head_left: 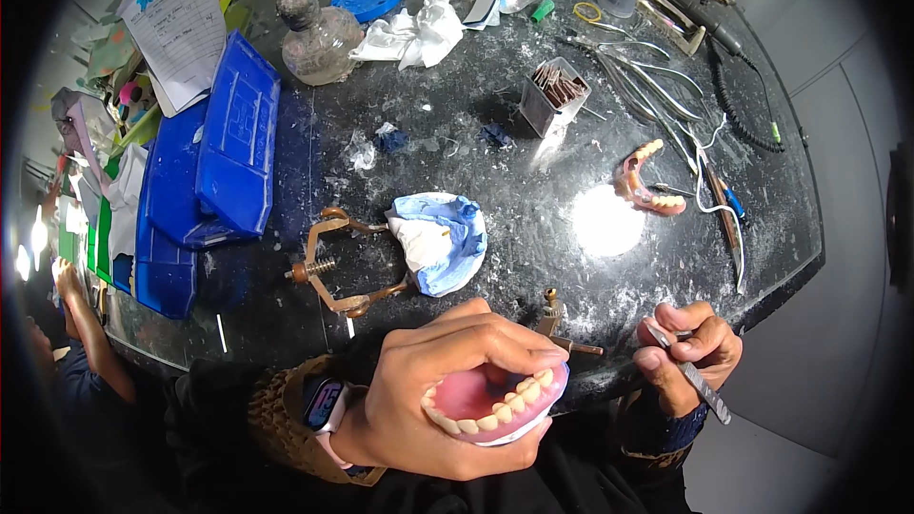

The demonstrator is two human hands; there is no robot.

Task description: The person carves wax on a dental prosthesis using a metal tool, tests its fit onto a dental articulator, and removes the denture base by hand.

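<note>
Near the table's front edge my left hand (457, 371) is closed round a denture (505, 409) with a pink base and a row of cream teeth. A white and blue rim shows under its outer side. To the right, my right hand (690, 352) pinches a slim flat metal hand tool (703, 390), its tip apart from the denture. Beyond my left hand lies a blue and white plaster cast (443, 243) touching a brass articulator frame (328, 266). Another brass piece (557, 319) stands just past my left fingers, partly hidden.
A partial denture (643, 181) lies at the right, near metal pliers (638, 76) and a white cord. Farther back stand a clear box of thin brown sticks (555, 95), crumpled tissue (419, 33) and a glass burner (319, 38). Blue bins (224, 152) fill the left; another person's arm (95, 343) shows there.
</note>
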